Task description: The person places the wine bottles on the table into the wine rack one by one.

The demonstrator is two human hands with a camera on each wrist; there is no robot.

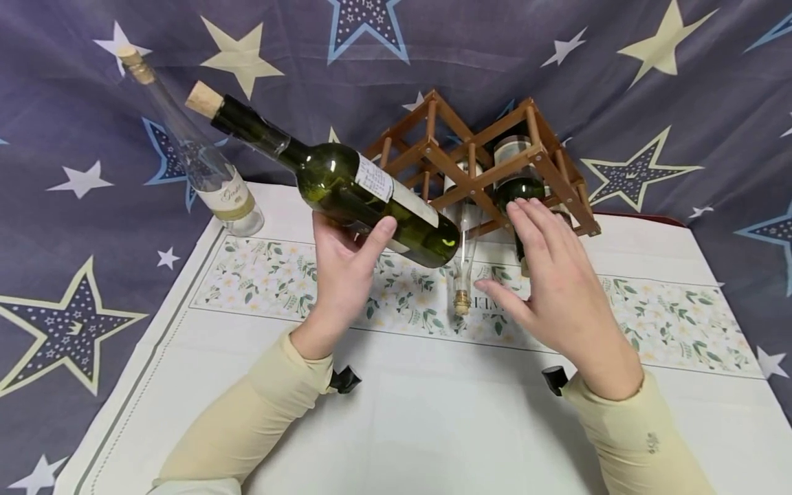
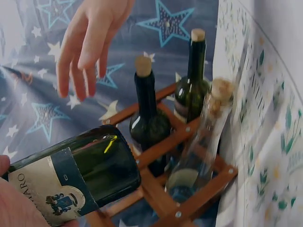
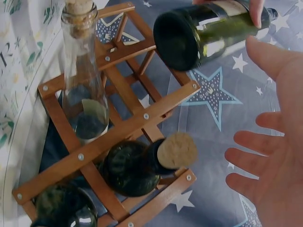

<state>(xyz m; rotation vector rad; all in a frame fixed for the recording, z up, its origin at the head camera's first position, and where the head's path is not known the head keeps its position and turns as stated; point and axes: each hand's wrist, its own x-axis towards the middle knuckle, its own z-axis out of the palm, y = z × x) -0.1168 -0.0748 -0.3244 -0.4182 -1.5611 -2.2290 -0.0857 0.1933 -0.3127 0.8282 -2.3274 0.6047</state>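
Observation:
My left hand (image 1: 343,275) grips a dark green corked bottle (image 1: 334,180) around its labelled body, the neck tilted up to the left and the base toward the wooden rack (image 1: 473,180). In the right wrist view that bottle's base (image 3: 176,41) hangs beside the rack (image 3: 146,116). My right hand (image 1: 559,295) is held out with fingers extended, holding nothing, near the rack's front. The rack holds a clear corked bottle (image 2: 194,158) and two dark corked bottles, one in the upper part (image 2: 150,118) and another (image 2: 191,90) beside it.
A clear corked bottle (image 1: 225,185) with a pale label stands at the table's back left. The white tablecloth (image 1: 427,426) has a floral band (image 1: 272,282) across it. A dark curtain (image 1: 62,227) with stars hangs behind.

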